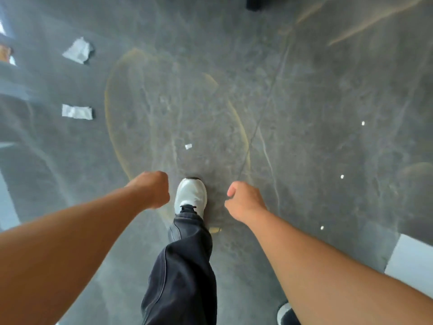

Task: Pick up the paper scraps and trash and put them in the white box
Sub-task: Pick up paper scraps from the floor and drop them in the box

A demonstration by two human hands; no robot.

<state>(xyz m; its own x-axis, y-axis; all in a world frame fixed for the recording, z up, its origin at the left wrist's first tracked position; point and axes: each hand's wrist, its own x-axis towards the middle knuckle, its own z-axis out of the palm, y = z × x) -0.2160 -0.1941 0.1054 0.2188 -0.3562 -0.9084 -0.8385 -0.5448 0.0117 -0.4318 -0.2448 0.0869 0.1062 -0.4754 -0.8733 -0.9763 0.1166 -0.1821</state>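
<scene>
Two crumpled white paper scraps lie on the grey floor at the left: a larger scrap (78, 50) farther off and a flatter scrap (76, 111) nearer. A tiny white paper bit (188, 146) rests just ahead of my white shoe (191, 195). My left hand (151, 190) hangs curled into a fist left of the shoe, nothing visible in it. My right hand (243, 200) is also curled shut on the right, with nothing showing between the fingers. Part of a white surface (412, 261) at the lower right may be the white box.
Small white specks (342, 176) dot the floor at the right. A dark object (255, 3) stands at the top edge. Blurred items, one orange (4, 52), sit at the far left edge. My dark trouser leg (182, 266) steps forward in the middle.
</scene>
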